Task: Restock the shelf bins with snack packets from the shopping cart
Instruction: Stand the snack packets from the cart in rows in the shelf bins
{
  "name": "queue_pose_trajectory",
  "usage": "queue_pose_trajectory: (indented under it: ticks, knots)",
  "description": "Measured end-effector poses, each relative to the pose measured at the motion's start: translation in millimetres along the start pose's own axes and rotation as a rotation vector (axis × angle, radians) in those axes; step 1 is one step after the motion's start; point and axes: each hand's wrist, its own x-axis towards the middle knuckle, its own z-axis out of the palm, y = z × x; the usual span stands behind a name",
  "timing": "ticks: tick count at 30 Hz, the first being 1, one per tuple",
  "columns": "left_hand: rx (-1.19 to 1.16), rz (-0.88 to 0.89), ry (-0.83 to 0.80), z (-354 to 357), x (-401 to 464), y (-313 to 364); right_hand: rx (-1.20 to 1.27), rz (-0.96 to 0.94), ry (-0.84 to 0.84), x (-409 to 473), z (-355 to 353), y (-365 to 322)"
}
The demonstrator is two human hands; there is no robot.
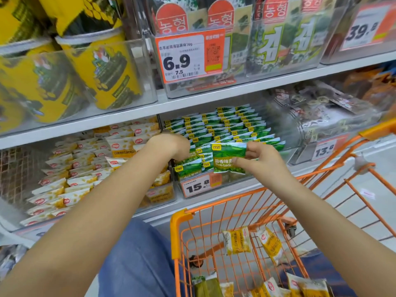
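My right hand (260,159) pinches a green garlic-pea packet (227,157) by its right edge, holding it upright just in front of the clear bin of green pea packets (233,125). My left hand (171,145) reaches into the front left of that same bin, its fingers curled down among the green packets; what they hold is hidden. Below, the orange shopping cart (214,213) holds several yellow packets (236,241) and a green packet (205,286).
A bin of white-and-yellow crab-roe packets (81,168) sits left of the green bin. A price tag reading 15.8 (198,186) hangs on the green bin's front. Yellow canisters (100,71) and seaweed packs (278,39) fill the shelf above. A bin of dark packets (317,116) stands to the right.
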Motion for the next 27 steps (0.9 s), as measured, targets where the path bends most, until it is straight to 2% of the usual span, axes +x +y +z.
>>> queue_pose_trajectory:
  ticks: [4, 11, 15, 17, 20, 24, 27]
  knots:
    - [-0.028, -0.001, -0.093, -8.9, -2.3, 7.4, 0.015, 0.031, -0.017, 3.7, 2.0, 4.9]
    - [-0.124, 0.058, 0.171, -7.8, -16.5, -3.5, 0.043, 0.088, 0.025, 8.3, 0.3, 11.2]
    - [-0.012, 0.053, 0.334, -7.5, -37.6, 1.8, 0.066, 0.023, 0.070, 19.5, 2.2, 3.8]
    - [0.025, 0.071, 0.303, -2.0, -41.9, 8.1, 0.037, -0.013, 0.081, 31.9, 7.5, 2.7]
    - [-0.064, 0.136, 0.221, 3.0, -45.3, 9.1, -0.066, -0.049, 0.026, 53.2, 21.4, 0.4]
    - [-0.166, 0.130, 0.328, 8.4, -53.1, 3.6, -0.131, -0.066, -0.111, 71.6, 45.9, -4.9]
    - [-0.108, 0.124, 0.468, 20.8, -63.1, 5.1, -0.125, -0.077, -0.276, 75.3, 61.4, -5.1]
